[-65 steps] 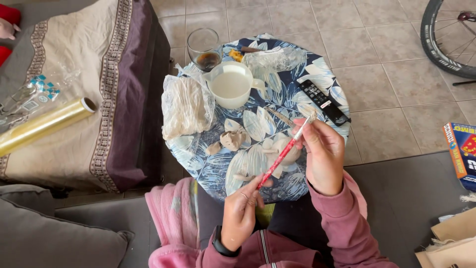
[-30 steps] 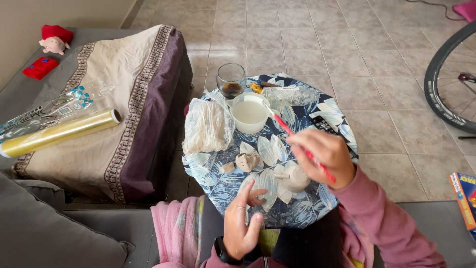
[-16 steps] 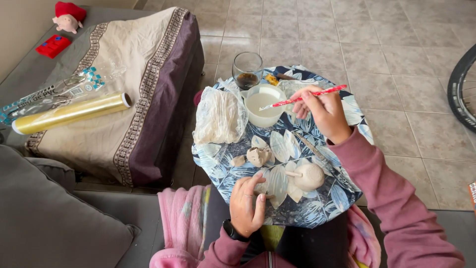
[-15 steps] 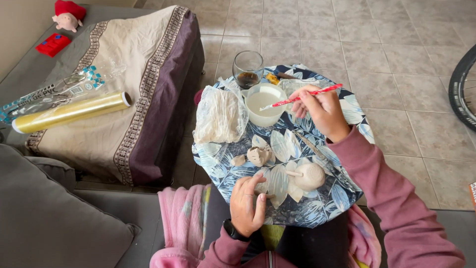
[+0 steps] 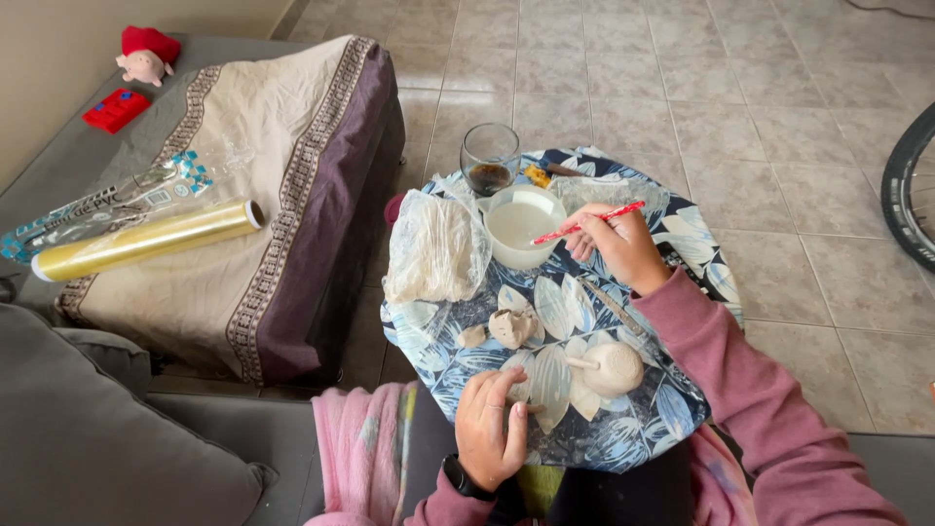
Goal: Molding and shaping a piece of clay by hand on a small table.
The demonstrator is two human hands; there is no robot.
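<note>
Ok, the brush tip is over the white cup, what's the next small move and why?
Probably lower the red brush tip into the white cup: the right hand holds it angled at the rim above the liquid, while the left hand rests near the clay ball.

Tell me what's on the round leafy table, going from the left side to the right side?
Plastic bag of clay → left hand at the near edge → white bowl → clay ball with a stick → right hand holding the red brush.
</note>
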